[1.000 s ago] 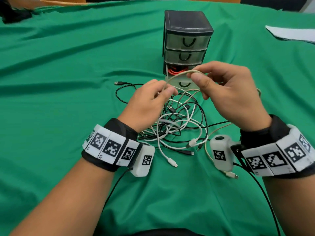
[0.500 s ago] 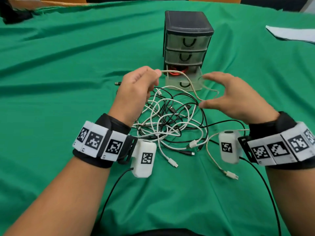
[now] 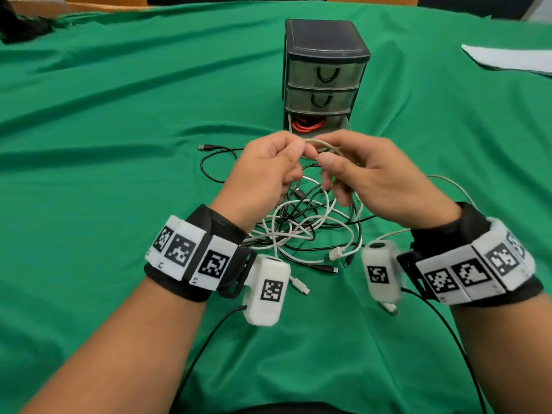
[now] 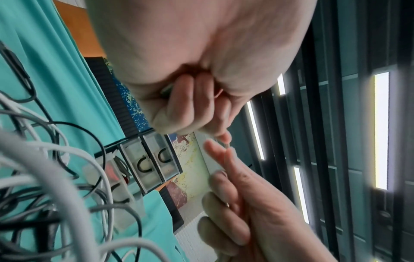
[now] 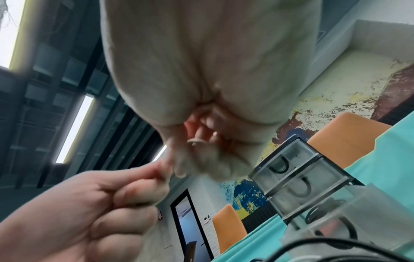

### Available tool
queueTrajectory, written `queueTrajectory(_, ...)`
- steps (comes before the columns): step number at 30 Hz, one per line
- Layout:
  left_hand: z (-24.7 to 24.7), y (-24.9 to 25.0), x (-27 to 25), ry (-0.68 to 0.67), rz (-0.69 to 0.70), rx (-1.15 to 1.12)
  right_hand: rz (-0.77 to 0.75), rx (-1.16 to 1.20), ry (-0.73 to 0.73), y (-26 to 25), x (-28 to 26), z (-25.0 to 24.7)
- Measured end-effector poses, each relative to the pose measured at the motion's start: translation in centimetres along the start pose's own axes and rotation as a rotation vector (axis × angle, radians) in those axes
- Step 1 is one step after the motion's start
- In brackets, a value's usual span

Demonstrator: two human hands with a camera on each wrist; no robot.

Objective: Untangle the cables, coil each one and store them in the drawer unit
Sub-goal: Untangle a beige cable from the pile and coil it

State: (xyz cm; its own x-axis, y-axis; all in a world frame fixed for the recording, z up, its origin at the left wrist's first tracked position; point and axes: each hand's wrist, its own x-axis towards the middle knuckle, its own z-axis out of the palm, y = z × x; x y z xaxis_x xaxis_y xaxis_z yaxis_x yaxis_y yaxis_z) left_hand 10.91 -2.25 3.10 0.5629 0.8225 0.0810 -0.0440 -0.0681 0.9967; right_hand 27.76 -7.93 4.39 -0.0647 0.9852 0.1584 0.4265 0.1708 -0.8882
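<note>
Both hands are raised over a tangle of white and black cables on the green cloth. My left hand pinches a thin beige cable between thumb and fingers. My right hand pinches the same beige cable just to the right, fingers curled round its loops. The cable trails off to the right past my right wrist. Behind the hands stands the dark three-drawer unit; its bottom drawer is pulled out with an orange cable inside. In the right wrist view a beige loop shows among the curled fingers.
A black cable with a USB plug lies left of the pile. Loose white plugs lie near my wrists. White paper sits at the far right of the cloth. Green cloth spreads to the left.
The hands were apart half a second ago, the right one open; now they have come together and the right hand pinches the beige cable beside the left.
</note>
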Motion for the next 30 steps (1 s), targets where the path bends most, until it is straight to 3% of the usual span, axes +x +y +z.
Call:
queueTrajectory(5, -0.9, 0.3, -0.3, 0.014, 0.028, 0.026, -0.113, -0.070, 0.214, -0.2, 0.3, -1.1)
queueTrajectory(8, 0.5, 0.1, -0.8, -0.093, -0.016, 0.100, -0.204, -0.058, 0.325, -0.7, 0.7, -0.8)
queueTrajectory(11, 2.1, 0.3, -1.2, -0.246, -0.031, -0.001, -0.198, -0.089, 0.371, -0.3, 1.0, -0.3)
queueTrajectory(15, 2.4, 1.8, -1.0, -0.260, 0.054, -0.274, -0.050, -0.118, 0.193, 1.3, 0.8, 1.2)
queueTrajectory(23, 0.1, 6.8, 0.0, -0.049, 0.400, -0.509, 0.036, -0.176, -0.060, 1.2, -1.0, 3.6)
queueTrajectory(26, -0.7, 6.5, 1.3, 0.055, 0.481, -0.414, 0.005, -0.188, -0.116, -0.1, -1.6, 3.9)
queueTrajectory(30, -0.8, 3.9, 2.1, 0.157, 0.470, -0.063, -0.053, -0.224, -0.141, -1.5, -2.1, 3.1)
